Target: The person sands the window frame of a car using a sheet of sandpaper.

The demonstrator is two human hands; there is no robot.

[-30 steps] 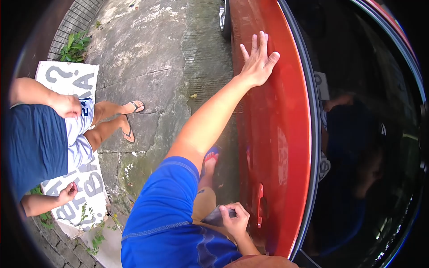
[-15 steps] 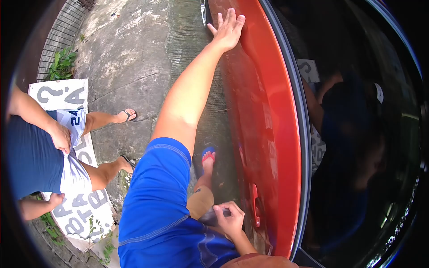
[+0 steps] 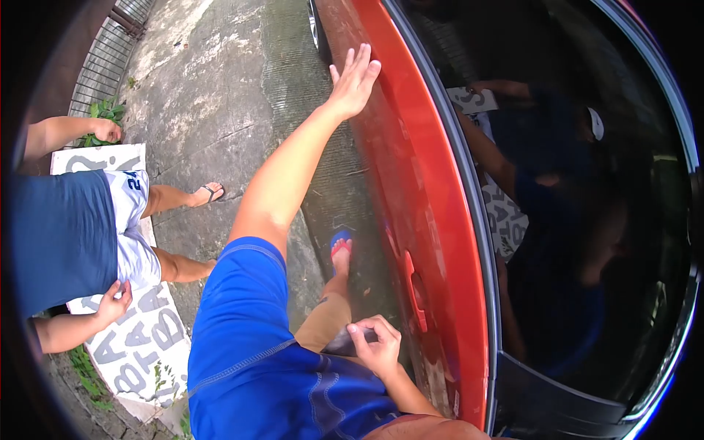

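Note:
My left arm stretches up the view, and my left hand (image 3: 355,82) is open with fingers spread. It lies against or just over the red car body (image 3: 433,183); contact is hard to judge. Lower down, my right hand (image 3: 378,346) is held in front of my body, thumb and fingers curled together. Whatever may be inside that grip is hidden. The red door handle (image 3: 416,292) is a short way up and right of it. Dark window glass (image 3: 572,220) reflects people and the lettered board.
Another person (image 3: 66,235) in a dark shirt and white shorts stands at the left. Behind that person lies a white board (image 3: 136,345) with grey painted letters. A barred fence (image 3: 103,70) and a green plant (image 3: 108,111) edge the concrete ground (image 3: 213,88).
My left hand appears slightly lower and further left as the view shifts, and the door handle appears higher. The other person's hands have come away from the shorts' front, one rising outward.

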